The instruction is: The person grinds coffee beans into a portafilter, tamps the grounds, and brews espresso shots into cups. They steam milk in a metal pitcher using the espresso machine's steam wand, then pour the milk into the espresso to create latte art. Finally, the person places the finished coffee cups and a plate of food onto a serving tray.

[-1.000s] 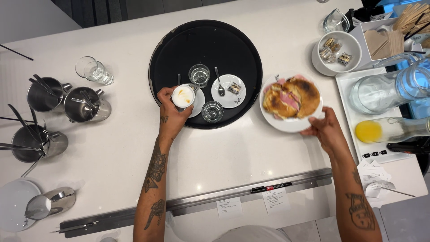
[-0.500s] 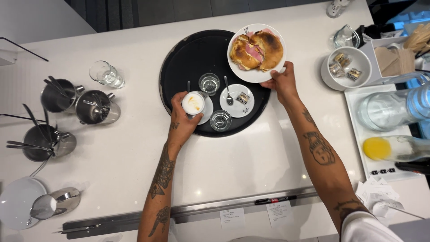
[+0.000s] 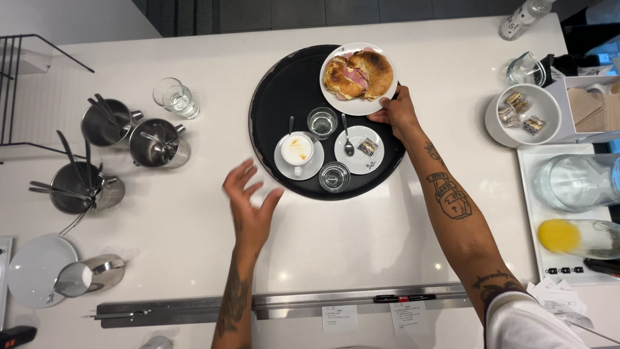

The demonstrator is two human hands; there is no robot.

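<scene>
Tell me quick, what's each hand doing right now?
Left hand: open, fingers spread, holding nothing.
Right hand: closed on the rim of the sandwich plate.

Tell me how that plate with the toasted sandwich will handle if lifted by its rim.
The plate looks like stiff, breakable white ceramic. The right hand grips only its near rim, so it may tip away. The tall sandwich might slide on the smooth glaze.

left hand (image 3: 250, 205) motion-blurred; bottle (image 3: 520, 19) cut off by top edge
</scene>
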